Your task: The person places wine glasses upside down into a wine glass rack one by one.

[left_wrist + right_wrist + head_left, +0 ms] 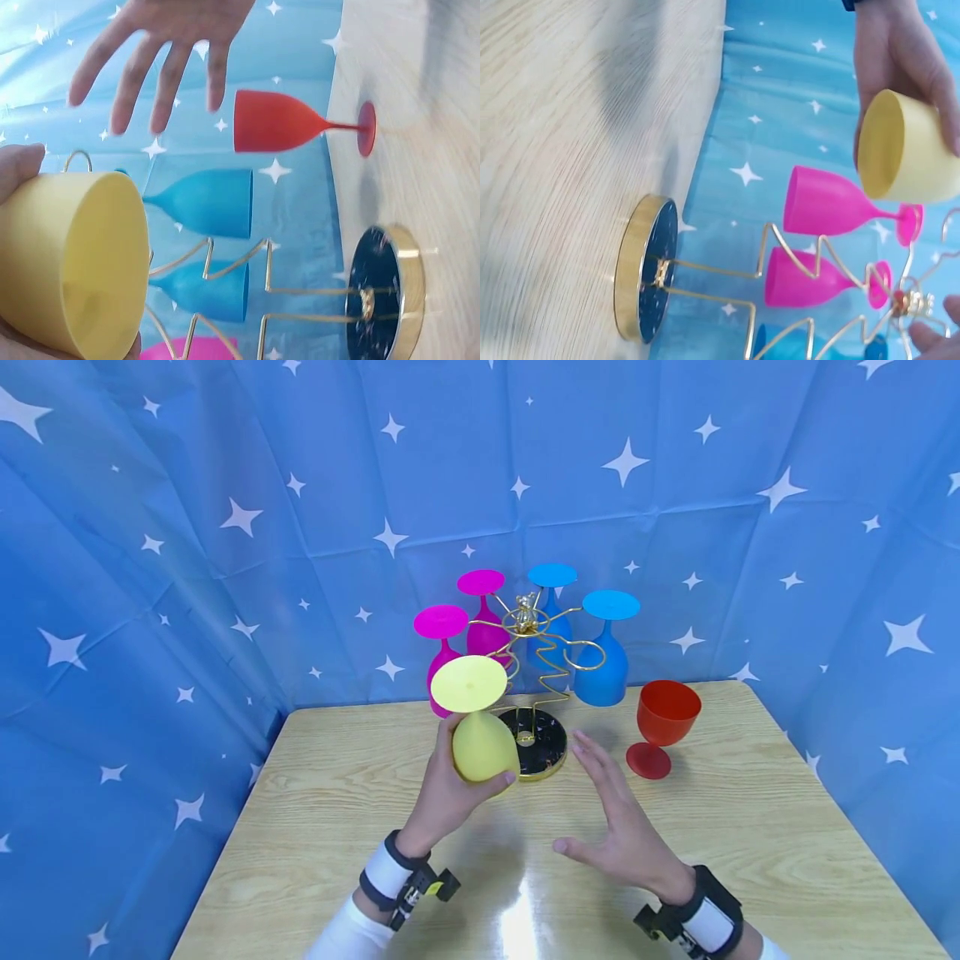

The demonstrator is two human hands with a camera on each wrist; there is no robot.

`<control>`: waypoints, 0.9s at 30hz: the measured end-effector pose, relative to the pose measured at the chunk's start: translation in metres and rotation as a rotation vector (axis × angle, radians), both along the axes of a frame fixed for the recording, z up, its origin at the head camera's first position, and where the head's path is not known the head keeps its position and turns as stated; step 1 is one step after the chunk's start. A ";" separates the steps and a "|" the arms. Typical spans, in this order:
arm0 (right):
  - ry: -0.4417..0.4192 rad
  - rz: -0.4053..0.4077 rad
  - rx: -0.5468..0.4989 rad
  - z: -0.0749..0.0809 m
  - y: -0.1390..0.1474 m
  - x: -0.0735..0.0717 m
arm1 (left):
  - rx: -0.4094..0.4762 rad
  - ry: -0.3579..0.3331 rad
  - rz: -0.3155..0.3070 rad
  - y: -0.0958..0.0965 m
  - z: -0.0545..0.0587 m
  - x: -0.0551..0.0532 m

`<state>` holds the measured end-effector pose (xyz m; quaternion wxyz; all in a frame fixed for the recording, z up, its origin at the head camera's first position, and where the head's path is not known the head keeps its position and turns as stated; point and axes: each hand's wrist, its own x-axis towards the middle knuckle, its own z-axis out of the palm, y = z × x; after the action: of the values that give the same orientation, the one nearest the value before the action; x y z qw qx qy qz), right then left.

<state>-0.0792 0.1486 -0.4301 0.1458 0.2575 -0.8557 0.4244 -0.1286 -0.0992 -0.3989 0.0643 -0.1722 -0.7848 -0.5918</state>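
My left hand (441, 802) grips the bowl of a yellow goblet (483, 750), which is upside down with its foot on top. It is in front of a gold wire goblet rack (553, 745) with a round black base, overlapping its left side in the head view. In the left wrist view the goblet's wide mouth (109, 262) shows nothing inside. My right hand (626, 835) is to the right of the rack, fingers spread and holding nothing. Two pink goblets (441, 623) hang inverted at the rack's left, two blue goblets (602, 667) at its right.
A red goblet (667, 714) stands upright on the wooden table (330, 802), right of the rack. A small gold bear figure (527, 612) tops the rack, among its curved wire arms. Behind the table hangs a blue curtain (337, 610) with white stars.
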 end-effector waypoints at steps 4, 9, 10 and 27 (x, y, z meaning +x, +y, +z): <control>-0.015 -0.034 0.019 -0.002 0.005 0.000 | 0.011 0.000 0.031 -0.007 0.003 -0.013; -0.055 -0.060 0.030 -0.003 0.011 0.003 | 0.027 -0.017 0.067 -0.012 0.004 -0.026; -0.059 -0.067 0.030 -0.004 0.012 0.003 | 0.027 -0.020 0.069 -0.013 0.003 -0.028; -0.155 -0.130 0.044 -0.020 0.024 0.014 | 0.034 -0.024 0.135 -0.004 -0.003 -0.057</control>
<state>-0.0655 0.1727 -0.4499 0.1009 0.1710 -0.8884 0.4140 -0.1854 -0.1029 -0.4018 0.0977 -0.1104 -0.7851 -0.6016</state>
